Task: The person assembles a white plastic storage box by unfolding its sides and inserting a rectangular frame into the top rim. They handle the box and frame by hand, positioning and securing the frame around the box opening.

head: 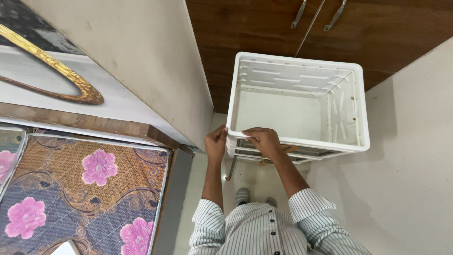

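Note:
A white plastic storage unit (359,108) with an open, empty top compartment stands on the floor against a brown wooden cabinet. My left hand (215,142) grips its near left corner. My right hand (262,140) rests on the near rim, fingers curled over the edge. Below the rim a drawer front (283,152) shows, with something brownish behind it. Both forearms come out of rolled striped shirt sleeves.
A bed with a floral patterned mattress (85,189) and wooden frame lies at the left. A cream wall (141,52) stands left of the unit and another wall at the right. The cabinet doors (377,33) carry metal handles. My feet are on the light floor below.

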